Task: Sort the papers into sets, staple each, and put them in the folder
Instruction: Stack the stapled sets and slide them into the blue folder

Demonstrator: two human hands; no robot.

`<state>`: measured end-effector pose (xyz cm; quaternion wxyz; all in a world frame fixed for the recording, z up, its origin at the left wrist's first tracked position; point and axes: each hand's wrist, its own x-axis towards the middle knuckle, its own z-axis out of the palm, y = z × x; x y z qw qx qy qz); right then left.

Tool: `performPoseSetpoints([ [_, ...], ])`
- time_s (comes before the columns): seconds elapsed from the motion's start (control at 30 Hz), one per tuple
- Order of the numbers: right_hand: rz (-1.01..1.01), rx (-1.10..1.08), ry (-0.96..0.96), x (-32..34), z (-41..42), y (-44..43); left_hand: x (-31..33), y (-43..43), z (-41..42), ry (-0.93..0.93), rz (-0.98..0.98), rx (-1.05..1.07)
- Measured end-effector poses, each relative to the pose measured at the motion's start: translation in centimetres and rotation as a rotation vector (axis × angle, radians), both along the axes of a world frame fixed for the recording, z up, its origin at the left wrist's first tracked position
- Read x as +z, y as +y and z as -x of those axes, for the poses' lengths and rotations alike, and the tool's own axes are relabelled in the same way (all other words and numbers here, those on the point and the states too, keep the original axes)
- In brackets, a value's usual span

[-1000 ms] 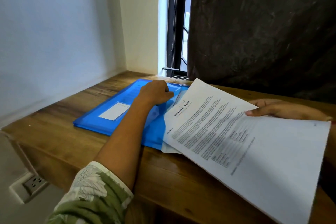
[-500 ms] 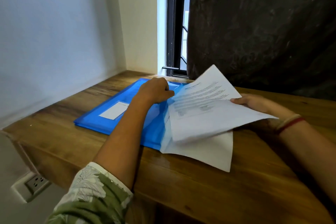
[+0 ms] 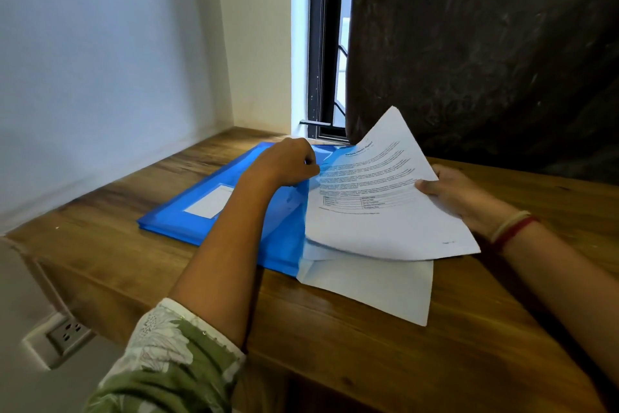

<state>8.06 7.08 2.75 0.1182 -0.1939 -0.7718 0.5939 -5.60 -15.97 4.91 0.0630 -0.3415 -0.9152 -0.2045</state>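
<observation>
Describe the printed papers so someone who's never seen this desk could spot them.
On the wooden desk below the window lies a translucent blue plastic folder. At its right edge, the right hand holds white printed papers, lifted and curled. Unlike the plain white sheet lying flat beneath, they show lines of text.

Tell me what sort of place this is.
Probably a home study nook or small office: a wooden desk set into a corner, a grilled window partly covered by a dark curtain, and a wall socket below the desk.
</observation>
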Motion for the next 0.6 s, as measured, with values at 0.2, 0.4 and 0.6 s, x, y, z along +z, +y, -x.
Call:
performPoseSetpoints([
  [0.2, 0.01, -0.003, 0.05, 0.7, 0.0, -0.5, 0.2, -0.2, -0.2, 0.005, -0.027, -0.018],
  [0.4, 0.111, -0.041, 0.038, 0.7, 0.7, -1.4, 0.2, -0.1, -0.5, 0.008, -0.021, 0.018],
  [0.6, 0.363, 0.029, 0.024, -0.6, 1.2, -4.5, -0.1, 1.5, -1.4, 0.078, 0.003, 0.045],
])
